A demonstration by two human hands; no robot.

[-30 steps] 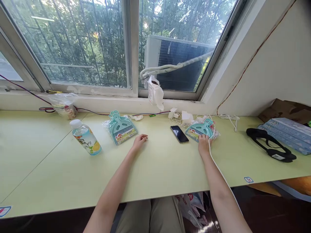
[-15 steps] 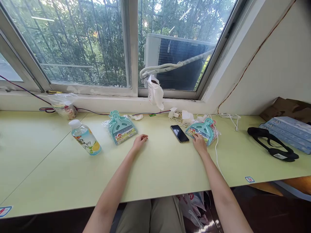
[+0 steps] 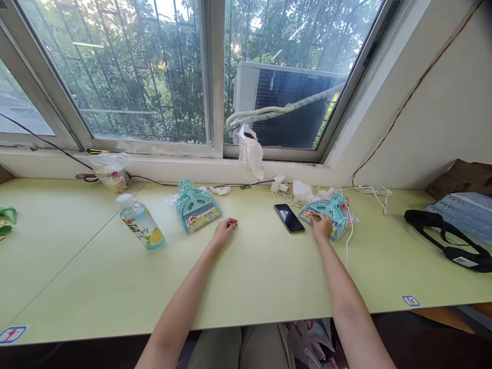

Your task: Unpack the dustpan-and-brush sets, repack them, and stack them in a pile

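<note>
My right hand [image 3: 322,226] lies on the right-hand dustpan and brush set [image 3: 333,207], with its fingers closed on the near left edge of the wrapped package. This set is teal, with a pinkish-red piece showing behind the handle. Palm inward, my left hand [image 3: 225,230] rests on the table with loosely bent fingers and holds nothing. Just beyond it to the left is another teal dustpan and brush set [image 3: 195,205] in clear plastic with a yellow label. A dark phone [image 3: 289,218] lies to the left of my right hand.
A drink bottle [image 3: 141,222] with a white cap stands on the left of the pale green table [image 3: 246,282]. White chargers [image 3: 302,191] and cables lie by the wall. At the right are a black strap-like object [image 3: 448,241] and a blue patterned box [image 3: 463,212]. A plastic bag [image 3: 113,171] sits back left.
The view has shifted slightly, so most things appear lower and further right. My right hand's fingers have bent in at the package edge, and that set sits slightly nearer. My left hand stays put.
</note>
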